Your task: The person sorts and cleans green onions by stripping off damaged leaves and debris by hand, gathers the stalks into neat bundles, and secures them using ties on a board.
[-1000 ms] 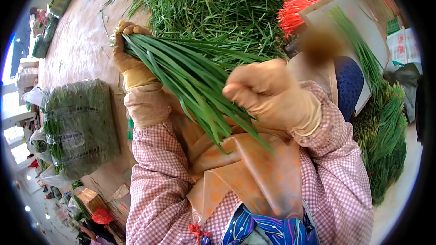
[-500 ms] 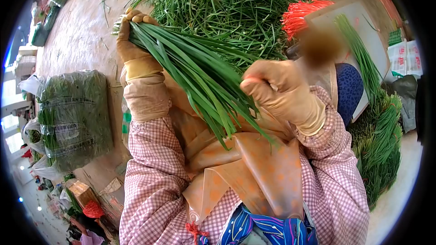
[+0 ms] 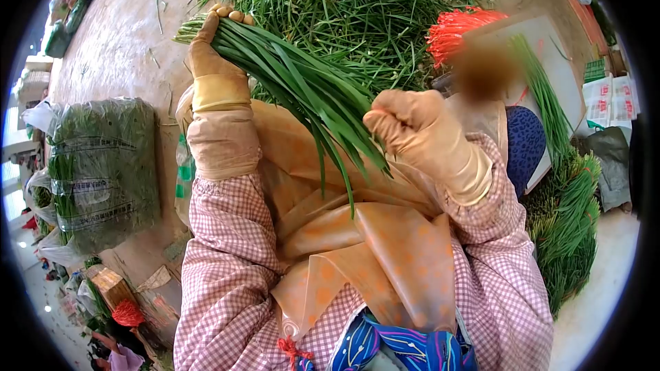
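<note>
My gloved left hand [image 3: 214, 58] is wrapped around a bunch of garlic chives [image 3: 295, 82] near its pale stem ends, which stick out past the fingers. The long green leaves slant down to the right, a few tips drooping over my orange-spotted apron [image 3: 385, 254]. By the leaf ends is my gloved right hand [image 3: 416, 120], its fingers curled into a fist. What it holds, if anything, is hidden, and I cannot tell whether it touches the leaves. Beyond both hands lies a big loose heap of chives [image 3: 330, 14].
Red ties [image 3: 457, 31] lie right of the heap, beside a pale board [image 3: 543, 27] carrying a thin chive bunch [image 3: 546, 99]. Stacked chives [image 3: 567, 233] stand at the right. A plastic-wrapped bale of greens [image 3: 103, 172] sits at the left. A dark blurred spot hides part of the board.
The chive bunch has swung up slightly and looks narrower, with fewer leaves hanging over the apron. My left hand has tilted and shifted a little right; my right hand stays a fist.
</note>
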Available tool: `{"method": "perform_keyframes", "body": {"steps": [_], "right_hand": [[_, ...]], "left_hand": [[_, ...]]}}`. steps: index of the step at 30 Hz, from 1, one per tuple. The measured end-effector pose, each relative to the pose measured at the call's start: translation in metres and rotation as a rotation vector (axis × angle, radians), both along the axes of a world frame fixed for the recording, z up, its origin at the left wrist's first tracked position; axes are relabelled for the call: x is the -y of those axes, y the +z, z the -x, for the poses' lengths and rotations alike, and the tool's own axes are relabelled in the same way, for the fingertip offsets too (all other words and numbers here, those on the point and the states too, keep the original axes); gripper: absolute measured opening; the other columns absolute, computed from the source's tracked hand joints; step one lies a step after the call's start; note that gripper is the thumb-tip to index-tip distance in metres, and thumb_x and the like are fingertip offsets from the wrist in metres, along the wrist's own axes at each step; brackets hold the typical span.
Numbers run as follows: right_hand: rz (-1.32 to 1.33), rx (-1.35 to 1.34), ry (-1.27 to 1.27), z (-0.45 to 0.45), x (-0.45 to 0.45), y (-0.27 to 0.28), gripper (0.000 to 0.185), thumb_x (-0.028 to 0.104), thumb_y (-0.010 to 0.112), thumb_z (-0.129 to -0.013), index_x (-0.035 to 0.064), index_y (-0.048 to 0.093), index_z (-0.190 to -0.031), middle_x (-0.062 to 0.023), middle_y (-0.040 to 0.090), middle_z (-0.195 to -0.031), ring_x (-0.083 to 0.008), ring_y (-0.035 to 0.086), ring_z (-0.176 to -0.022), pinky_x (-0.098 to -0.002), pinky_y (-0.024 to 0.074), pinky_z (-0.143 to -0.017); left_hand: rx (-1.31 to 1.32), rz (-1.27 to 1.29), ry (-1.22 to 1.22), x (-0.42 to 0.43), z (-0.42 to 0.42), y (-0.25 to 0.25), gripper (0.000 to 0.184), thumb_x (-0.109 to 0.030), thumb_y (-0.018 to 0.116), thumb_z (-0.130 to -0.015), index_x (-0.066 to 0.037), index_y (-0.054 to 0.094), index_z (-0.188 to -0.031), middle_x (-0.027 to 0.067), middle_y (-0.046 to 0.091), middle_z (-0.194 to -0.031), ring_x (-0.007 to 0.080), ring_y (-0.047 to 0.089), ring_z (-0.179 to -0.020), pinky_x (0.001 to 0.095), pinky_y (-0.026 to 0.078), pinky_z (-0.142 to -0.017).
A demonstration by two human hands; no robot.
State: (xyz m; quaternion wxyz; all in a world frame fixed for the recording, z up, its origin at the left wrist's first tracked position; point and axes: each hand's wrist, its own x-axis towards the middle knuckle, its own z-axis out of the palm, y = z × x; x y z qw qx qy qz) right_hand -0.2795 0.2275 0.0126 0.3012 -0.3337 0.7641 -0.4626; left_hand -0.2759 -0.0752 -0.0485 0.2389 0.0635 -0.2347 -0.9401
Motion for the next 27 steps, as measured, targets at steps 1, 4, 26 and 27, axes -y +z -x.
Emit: {"method": "perform_keyframes", "body": {"steps": [1,4,26,27], "right_hand": [[0.117,0.126,-0.073,0.004,-0.004,0.001,0.021,0.023,0.063,-0.089,0.0038,0.064,-0.082,-0.0017,0.061,-0.065,-0.0103,0.054,-0.053,-0.0239,0.0436,-0.05],[0.444,0.317,-0.27,0.016,-0.021,-0.004,0.017,0.019,0.061,-0.091,0.003,0.063,-0.089,0.0,0.061,-0.068,-0.0039,0.052,-0.053,-0.0192,0.0425,-0.049],[0.285,1.213,0.335,0.09,0.059,-0.048,0.046,0.023,0.061,-0.081,-0.0003,0.053,-0.12,-0.0117,0.064,-0.083,-0.0135,0.059,-0.058,-0.0257,0.0495,-0.051],[0.278,1.222,0.339,0.088,0.057,-0.045,0.047,0.023,0.06,-0.081,-0.0009,0.053,-0.121,-0.0109,0.063,-0.082,-0.0119,0.058,-0.056,-0.0255,0.049,-0.051]], "left_hand": [[0.019,-0.009,0.0,0.001,0.0,-0.001,0.011,-0.009,0.057,-0.085,0.001,0.055,-0.091,0.0098,0.058,-0.081,0.024,0.056,-0.077,0.039,0.05,-0.078],[0.107,-0.03,0.047,0.007,-0.001,-0.006,0.011,-0.009,0.058,-0.085,0.001,0.056,-0.088,0.0122,0.058,-0.079,0.0266,0.057,-0.075,0.0414,0.051,-0.078],[0.227,0.269,-0.365,-0.045,0.024,-0.003,0.052,-0.038,0.067,-0.084,-0.006,0.052,-0.121,0.0119,0.059,-0.116,0.028,0.055,-0.11,0.0475,0.044,-0.097],[0.128,0.23,-0.366,-0.058,0.022,0.003,0.052,-0.038,0.067,-0.084,-0.006,0.052,-0.121,0.0124,0.058,-0.117,0.0282,0.054,-0.111,0.0473,0.043,-0.098]]}}
